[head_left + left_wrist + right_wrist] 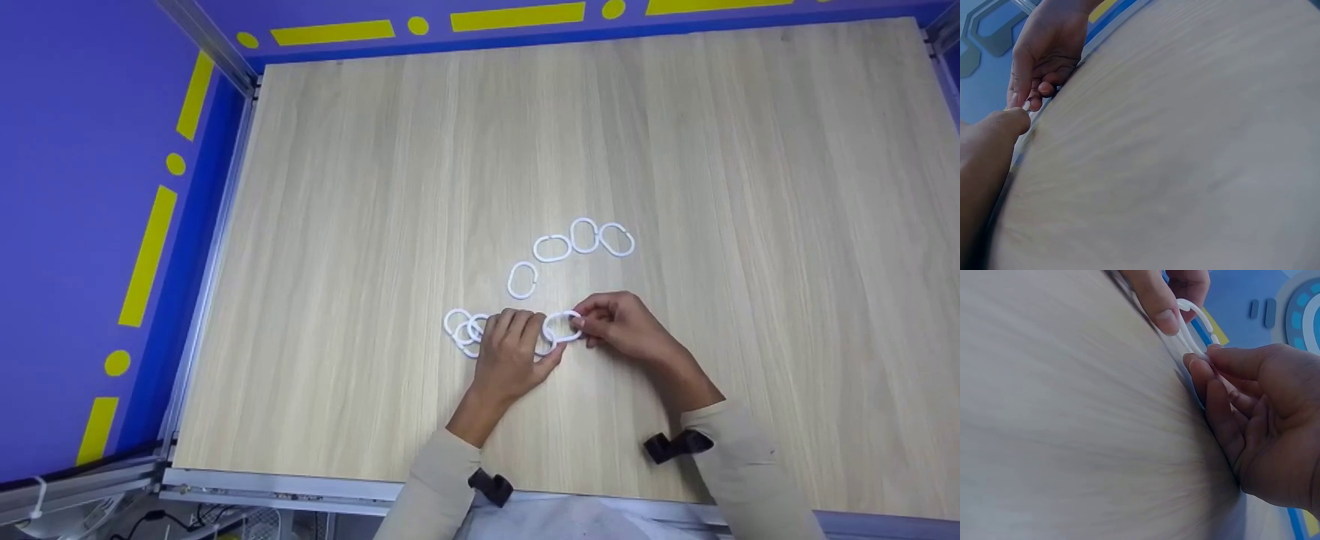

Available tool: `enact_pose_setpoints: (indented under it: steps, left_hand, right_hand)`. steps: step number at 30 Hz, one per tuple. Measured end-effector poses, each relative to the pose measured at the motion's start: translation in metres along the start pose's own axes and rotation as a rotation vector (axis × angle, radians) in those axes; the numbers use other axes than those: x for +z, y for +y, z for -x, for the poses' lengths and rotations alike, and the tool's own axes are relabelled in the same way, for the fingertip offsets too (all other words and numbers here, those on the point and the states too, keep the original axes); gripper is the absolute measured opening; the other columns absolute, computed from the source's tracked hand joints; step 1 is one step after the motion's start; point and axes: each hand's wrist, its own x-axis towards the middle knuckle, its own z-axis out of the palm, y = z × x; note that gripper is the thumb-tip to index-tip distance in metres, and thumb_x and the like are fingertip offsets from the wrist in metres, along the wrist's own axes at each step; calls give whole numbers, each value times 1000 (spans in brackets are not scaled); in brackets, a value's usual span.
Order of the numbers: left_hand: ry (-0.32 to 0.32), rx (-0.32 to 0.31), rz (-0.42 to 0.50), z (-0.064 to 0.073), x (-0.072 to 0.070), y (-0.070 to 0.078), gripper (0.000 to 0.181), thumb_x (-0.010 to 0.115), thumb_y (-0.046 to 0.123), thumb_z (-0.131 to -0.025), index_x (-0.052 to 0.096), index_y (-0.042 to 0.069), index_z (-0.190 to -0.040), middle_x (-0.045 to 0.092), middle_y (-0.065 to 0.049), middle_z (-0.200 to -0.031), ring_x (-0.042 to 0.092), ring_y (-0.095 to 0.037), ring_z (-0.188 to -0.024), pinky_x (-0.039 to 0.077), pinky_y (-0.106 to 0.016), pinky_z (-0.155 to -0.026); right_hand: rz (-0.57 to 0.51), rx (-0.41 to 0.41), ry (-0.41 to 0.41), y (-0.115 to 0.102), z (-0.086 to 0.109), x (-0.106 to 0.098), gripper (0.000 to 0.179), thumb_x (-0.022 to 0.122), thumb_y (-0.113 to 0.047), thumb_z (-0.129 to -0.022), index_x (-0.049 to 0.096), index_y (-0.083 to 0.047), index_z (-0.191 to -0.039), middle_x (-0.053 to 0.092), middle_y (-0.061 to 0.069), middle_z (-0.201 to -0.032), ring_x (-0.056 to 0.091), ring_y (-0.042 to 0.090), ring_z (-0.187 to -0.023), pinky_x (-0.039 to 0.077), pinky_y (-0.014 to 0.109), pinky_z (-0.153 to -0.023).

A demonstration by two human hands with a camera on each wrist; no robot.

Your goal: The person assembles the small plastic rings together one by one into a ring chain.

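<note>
My right hand [628, 328] pinches a white oval shower curtain ring [1201, 314] between thumb and fingertips at its right end. In the right wrist view, a small gap shows in this ring. This ring overlaps another white ring at the right of my left hand [510, 360]. The left hand holds that ring with its thumb stretched along the near side, as its fingers lie across a row of linked rings [448, 324]. Part of the row is hidden under the palm; its left end sticks out past the fingers.
Several loose white rings [551, 259] lie in a curve on the wooden table [390, 187], beyond the hands. Purple panels with yellow marks [150, 255] stand along the left and back edges. A metal rail [285, 484] runs along the front edge.
</note>
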Motion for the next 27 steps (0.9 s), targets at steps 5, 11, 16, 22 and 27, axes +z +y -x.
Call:
enact_pose_setpoints:
  steps: [5,11,16,22,27]
  left_hand:
    - [15,10,21,1,1,-1,43,79,44,-83,70,12,-109,71,1,-95,65,-16,-91,50,-31,-79]
    - [11,19,35,1,0,-2,41,81,45,-82,72,13,-106,72,2,-97,66,-15,-93,50,-31,-80]
    - [11,29,47,1,-1,-3,40,81,45,-82,73,12,-105,73,2,-98,67,-15,-94,51,-31,-81]
    - [23,41,35,2,-2,-4,40,82,44,-81,73,12,-103,73,2,-97,66,-15,-93,51,-31,-80]
    - [29,42,44,1,-2,-5,40,83,45,-80,74,13,-102,73,2,-98,67,-15,-94,51,-31,-80]
  right_hand:
    - [16,16,-16,-1,-2,-1,18,65,-1,-95,68,13,-105,70,5,-75,63,6,-60,53,19,-58]
    - [32,14,-18,0,-2,0,16,65,1,-94,68,13,-104,69,5,-75,62,5,-60,52,19,-57]
    - [43,13,-15,0,-2,0,15,65,1,-94,68,13,-102,68,3,-74,61,5,-59,52,18,-57]
    - [58,6,-23,0,-2,0,14,66,-1,-94,69,11,-101,68,6,-75,62,5,-60,52,19,-57]
    - [74,-16,-44,0,-2,-1,14,66,-1,-94,70,11,-101,69,11,-76,62,5,-60,52,19,-57]
